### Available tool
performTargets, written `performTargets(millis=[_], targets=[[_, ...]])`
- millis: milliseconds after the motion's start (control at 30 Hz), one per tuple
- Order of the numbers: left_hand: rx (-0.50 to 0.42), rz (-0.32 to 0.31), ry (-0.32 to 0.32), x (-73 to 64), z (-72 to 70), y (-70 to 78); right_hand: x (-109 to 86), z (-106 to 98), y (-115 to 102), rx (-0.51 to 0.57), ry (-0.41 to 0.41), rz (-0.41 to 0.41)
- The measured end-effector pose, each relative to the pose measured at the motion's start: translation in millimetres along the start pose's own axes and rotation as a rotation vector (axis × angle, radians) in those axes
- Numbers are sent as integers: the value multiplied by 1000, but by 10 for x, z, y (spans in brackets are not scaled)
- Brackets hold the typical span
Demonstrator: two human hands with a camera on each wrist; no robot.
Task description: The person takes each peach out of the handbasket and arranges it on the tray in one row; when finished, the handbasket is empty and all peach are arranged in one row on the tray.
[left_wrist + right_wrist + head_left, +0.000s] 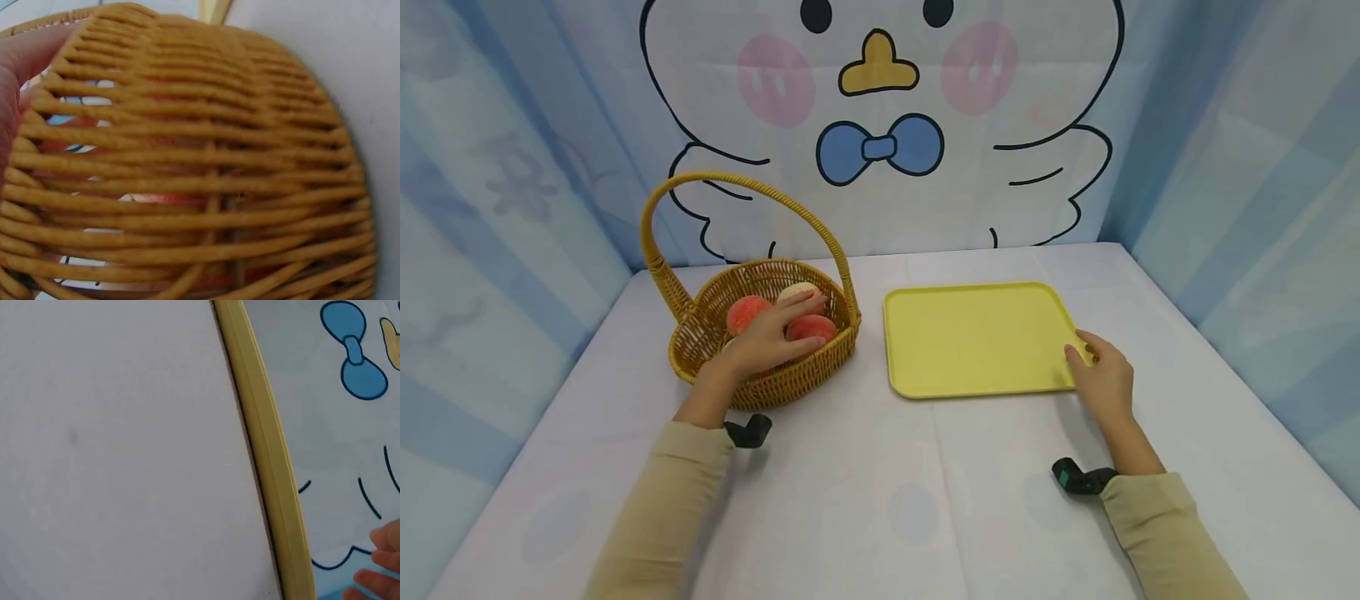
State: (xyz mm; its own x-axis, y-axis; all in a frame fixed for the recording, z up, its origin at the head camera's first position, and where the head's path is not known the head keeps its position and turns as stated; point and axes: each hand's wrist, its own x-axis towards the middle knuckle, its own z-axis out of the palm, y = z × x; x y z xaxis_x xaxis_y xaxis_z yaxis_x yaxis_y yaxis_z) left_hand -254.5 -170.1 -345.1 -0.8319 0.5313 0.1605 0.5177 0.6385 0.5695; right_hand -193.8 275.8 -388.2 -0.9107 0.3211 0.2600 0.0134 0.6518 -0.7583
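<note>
A yellow-brown wicker basket (790, 387) with a tall arched handle stands at the left of the table. Inside lie red and pinkish-cream peaches (748, 312), one partly hidden by my left hand (767, 337). That hand reaches over the basket's near rim, its fingers stretched across the fruit; no grip shows. Woven basket side fills most of the left wrist view. My right hand (1103, 375) is at the right edge of a flat yellow tray (977, 342), thumb and fingers apart and loosely bent. Whether it touches the tray, I cannot tell.
A white cloth covers the table (880, 492). Behind it hangs a curtain (880, 208) with a cartoon face and blue bow tie, and light blue curtains close in both sides. Black wrist devices (1081, 477) sit at both sleeve cuffs.
</note>
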Motion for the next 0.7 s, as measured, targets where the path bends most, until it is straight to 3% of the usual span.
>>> performTargets(millis=[133, 300, 367, 533, 700], targets=[[-10, -64, -56, 26, -46, 9, 44, -4, 102, 86, 85, 89], [-168, -146, -75, 67, -79, -19, 83, -43, 217, 92, 125, 194], [-201, -128, -76, 95, -100, -40, 90, -63, 254, 90, 111, 232], [-158, -50, -75, 131, -131, -80, 88, -81, 332, 55, 59, 288], [-90, -55, -97, 149, -137, -70, 94, -69, 376, 36, 35, 296]])
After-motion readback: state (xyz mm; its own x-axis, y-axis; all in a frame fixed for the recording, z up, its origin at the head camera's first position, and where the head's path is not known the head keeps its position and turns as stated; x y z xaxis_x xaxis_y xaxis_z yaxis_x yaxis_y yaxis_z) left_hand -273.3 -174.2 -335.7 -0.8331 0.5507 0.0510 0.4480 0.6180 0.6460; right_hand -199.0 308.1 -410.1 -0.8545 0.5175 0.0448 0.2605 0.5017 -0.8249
